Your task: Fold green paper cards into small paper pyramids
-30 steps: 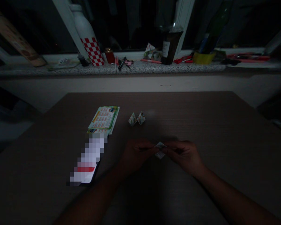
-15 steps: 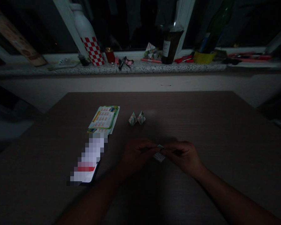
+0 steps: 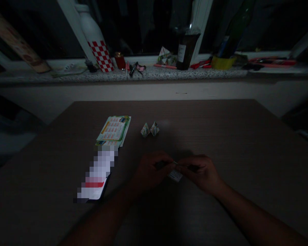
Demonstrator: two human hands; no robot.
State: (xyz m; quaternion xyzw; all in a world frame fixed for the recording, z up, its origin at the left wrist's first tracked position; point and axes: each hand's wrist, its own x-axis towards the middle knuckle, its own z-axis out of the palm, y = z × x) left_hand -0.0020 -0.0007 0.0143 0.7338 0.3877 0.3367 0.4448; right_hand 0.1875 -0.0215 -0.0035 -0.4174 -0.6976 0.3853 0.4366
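Note:
A small folded paper (image 3: pixel 175 175) with printed lines is pinched between my two hands above the table. My left hand (image 3: pixel 154 171) grips its left side and top edge with thumb and fingertips. On the other side, my right hand (image 3: pixel 201 171) pinches it the same way, the fingertips of both hands almost touching. Much of the paper is hidden behind the thumbs. Beyond the hands stand two small folded paper shapes (image 3: pixel 154 129) with pointed tops, side by side. To the left lies a stack of printed calendar cards (image 3: pixel 113 128).
A phone-like flat object (image 3: pixel 99 177), partly pixelated, lies below the cards on the brown table (image 3: pixel 220 126). Along the granite windowsill (image 3: pixel 154 72) stand a red-checked white bottle (image 3: pixel 101 54), a dark lidded cup (image 3: pixel 187 51), a small red jar (image 3: pixel 119 60) and a green bottle (image 3: pixel 237 30).
The paper has tilted slightly, with less of its top showing above my fingertips and its lower edge a little lower. My hands have barely shifted.

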